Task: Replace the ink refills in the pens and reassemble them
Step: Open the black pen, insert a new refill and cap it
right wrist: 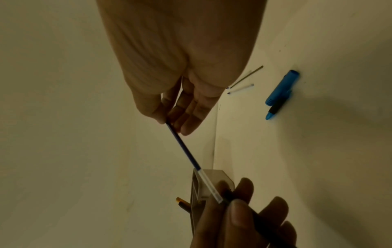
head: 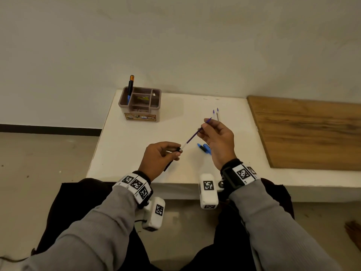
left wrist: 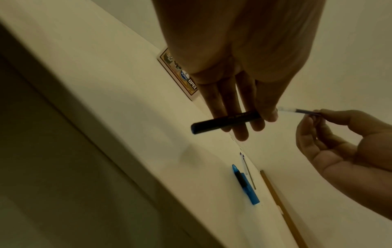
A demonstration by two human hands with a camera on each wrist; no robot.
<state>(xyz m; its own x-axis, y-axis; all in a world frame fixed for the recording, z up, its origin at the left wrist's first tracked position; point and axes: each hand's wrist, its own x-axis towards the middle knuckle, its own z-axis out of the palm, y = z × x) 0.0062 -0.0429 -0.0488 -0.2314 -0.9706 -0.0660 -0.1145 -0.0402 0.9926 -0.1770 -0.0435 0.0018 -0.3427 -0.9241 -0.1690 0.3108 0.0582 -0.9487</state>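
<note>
Above the table, right grip pinches refill; left grip clamps barrel.

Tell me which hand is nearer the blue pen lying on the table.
Right. The right hand is raised directly beside the blue pen, pinching the refill. The left hand holds the black barrel farther off to the pen's left.

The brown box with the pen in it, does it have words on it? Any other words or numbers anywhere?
"OPEL": on the label of the brown organiser box.
"JOYO": in the blue oval on that label.
Dark pen barrel in the left hand: faint print, too blurred to read.
Wrist markers: patterns only; tiny digits unreadable.
</note>
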